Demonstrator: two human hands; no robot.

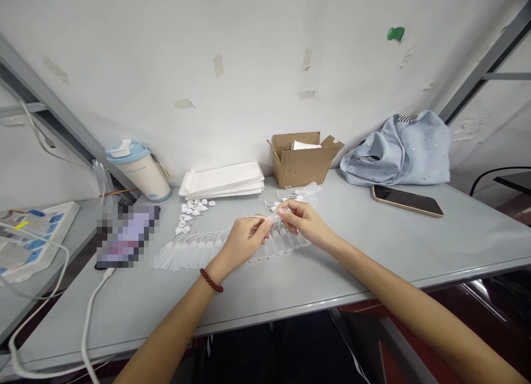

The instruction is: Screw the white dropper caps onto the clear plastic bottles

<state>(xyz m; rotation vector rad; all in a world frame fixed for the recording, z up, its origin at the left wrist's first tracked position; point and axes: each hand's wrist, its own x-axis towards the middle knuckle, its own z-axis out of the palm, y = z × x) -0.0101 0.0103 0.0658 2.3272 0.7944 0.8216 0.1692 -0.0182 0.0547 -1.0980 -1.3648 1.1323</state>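
While I watch over the head feed from my remote desk, a slim clear plastic piece (270, 222) sits pinched between both hands, above the middle of a grey table (373, 251). The left hand (244, 243), with a red bead bracelet (211, 280) at its wrist, and the right hand (302, 221) are both closed on it. Just beneath them lies a row of translucent plastic bottles (232, 254). Farther away, small white caps (193, 209) sit to the left and clear pieces (290, 198) to the right. Along the far edge stand a stack of white paper bags (222, 180), an open cardboard box (301, 160), and a pale blue cloth bag (398, 149). A smartphone (406, 200) lies right.
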